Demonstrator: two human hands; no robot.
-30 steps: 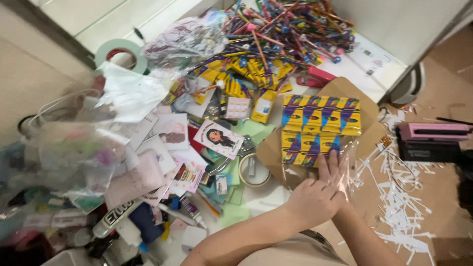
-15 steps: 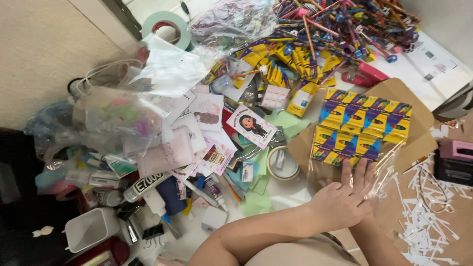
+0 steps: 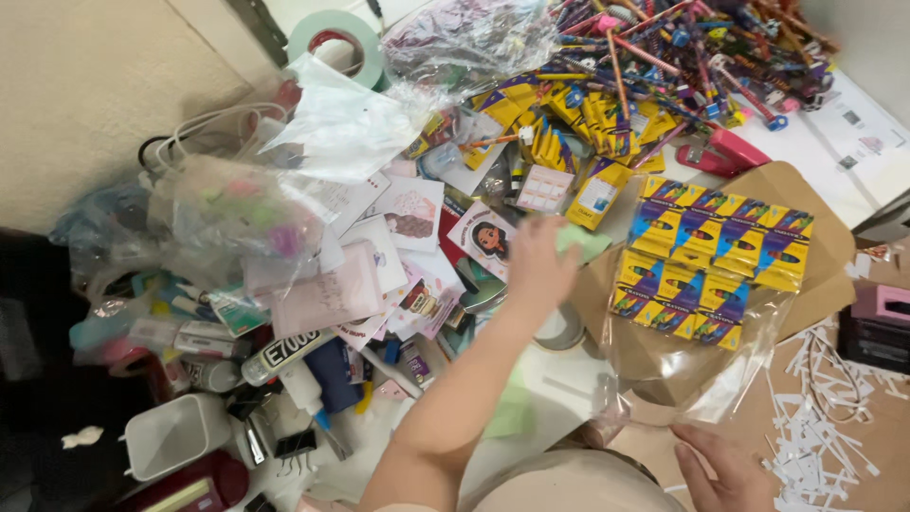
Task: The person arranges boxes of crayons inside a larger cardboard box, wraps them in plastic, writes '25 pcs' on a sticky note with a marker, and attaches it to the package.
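Note:
My left hand (image 3: 538,264), blurred and with fingers apart, reaches out over the clutter. It is beside a card with a cartoon figure (image 3: 482,237) and above a clear tape roll (image 3: 561,332), holding nothing. My right hand (image 3: 722,466) lies open and flat at the bottom right, on brown cardboard (image 3: 815,204). It sits just by the mouth of a clear plastic bag (image 3: 706,384). Several yellow crayon boxes (image 3: 711,254) lie packed in rows inside that bag.
A heap of coloured pencils (image 3: 682,47) and loose crayon boxes (image 3: 569,123) fills the top. A pink stapler (image 3: 725,152), green tape roll (image 3: 336,38), crumpled plastic bags (image 3: 227,218), glue tube (image 3: 284,353), white tub (image 3: 175,431) and paper strips (image 3: 834,417) lie around.
My left hand has left the crayon boxes and swung left toward the cards. My right hand has drawn back to the bag's mouth. The view has shifted left.

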